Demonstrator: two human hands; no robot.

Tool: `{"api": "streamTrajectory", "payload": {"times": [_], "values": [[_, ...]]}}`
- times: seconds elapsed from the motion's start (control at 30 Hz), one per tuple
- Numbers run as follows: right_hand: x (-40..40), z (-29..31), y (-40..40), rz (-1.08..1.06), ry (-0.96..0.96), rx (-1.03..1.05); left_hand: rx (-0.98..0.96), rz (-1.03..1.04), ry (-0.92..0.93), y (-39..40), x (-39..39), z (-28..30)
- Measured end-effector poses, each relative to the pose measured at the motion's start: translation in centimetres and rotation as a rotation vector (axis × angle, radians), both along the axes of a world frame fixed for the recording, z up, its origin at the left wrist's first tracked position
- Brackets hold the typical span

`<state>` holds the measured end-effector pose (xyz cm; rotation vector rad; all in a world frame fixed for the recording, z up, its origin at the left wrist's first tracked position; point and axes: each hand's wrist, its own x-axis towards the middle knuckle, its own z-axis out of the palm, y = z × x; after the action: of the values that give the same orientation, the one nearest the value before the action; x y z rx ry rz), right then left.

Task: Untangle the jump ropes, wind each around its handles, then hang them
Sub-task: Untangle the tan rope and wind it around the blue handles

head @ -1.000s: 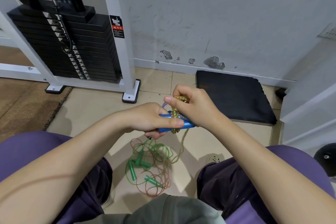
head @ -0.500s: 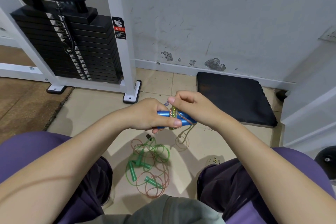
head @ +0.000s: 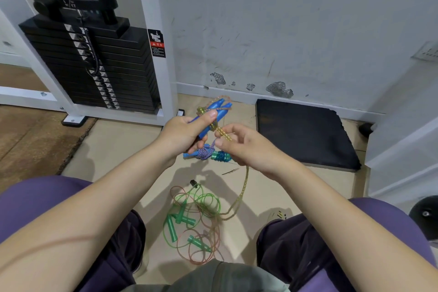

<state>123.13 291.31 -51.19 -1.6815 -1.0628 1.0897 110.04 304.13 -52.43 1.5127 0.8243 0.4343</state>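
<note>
My left hand (head: 187, 134) grips a pair of blue handles (head: 214, 115), tilted up and away, with a yellow beaded rope (head: 243, 187) wound around them. My right hand (head: 239, 143) pinches that rope just below the handles; its loose end trails down to the floor. On the floor behind my hands lie a wound bundle with a blue-white cord (head: 203, 152) and a teal bundle (head: 220, 156). Nearer my knees sits a tangle of green-handled ropes (head: 193, 219), green and pinkish cords looped together.
A white-framed weight stack machine (head: 94, 64) stands at the left against the wall. A black mat (head: 303, 133) lies at the right by the wall. My knees in purple frame the floor space. A dark round object (head: 426, 214) sits at the far right.
My left hand has tilted the blue handles up from level. My right hand has come off the handles and drawn the yellow rope out to the right, uncovering the wound bundles on the floor.
</note>
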Motion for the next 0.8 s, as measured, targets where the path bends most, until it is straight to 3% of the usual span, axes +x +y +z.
{"api": "streamTrajectory", "payload": {"times": [0.07, 0.13, 0.33, 0.47, 0.6, 0.7, 0.8], "values": [[-0.1, -0.1, 0.1, 0.025, -0.347, -0.016, -0.014, 0.089, 0.025, 0.3, 0.0, -0.1], [0.2, 0.3, 0.1, -0.009, -0.543, -0.009, 0.012, 0.085, 0.043, 0.6, -0.2, -0.1], [1.2, 2.1, -0.9, -0.010, -0.686, 0.147, 0.189, -0.024, 0.246, 0.8, -0.5, -0.5], [2.0, 3.2, -1.2, -0.089, -0.614, 0.257, 0.065, -0.351, 0.283, 0.5, -0.9, -0.2], [0.7, 2.8, -0.9, -0.021, -0.562, 0.278, 0.101, -0.616, 0.406, -0.5, -0.8, 0.2], [0.5, 2.6, -0.7, -0.078, -0.478, 0.247, 0.147, -0.659, 0.385, -1.0, -0.7, 0.7], [0.7, 2.1, -0.4, -0.117, -0.392, 0.142, 0.314, -0.576, 0.342, -1.1, -0.5, 0.8]]}}
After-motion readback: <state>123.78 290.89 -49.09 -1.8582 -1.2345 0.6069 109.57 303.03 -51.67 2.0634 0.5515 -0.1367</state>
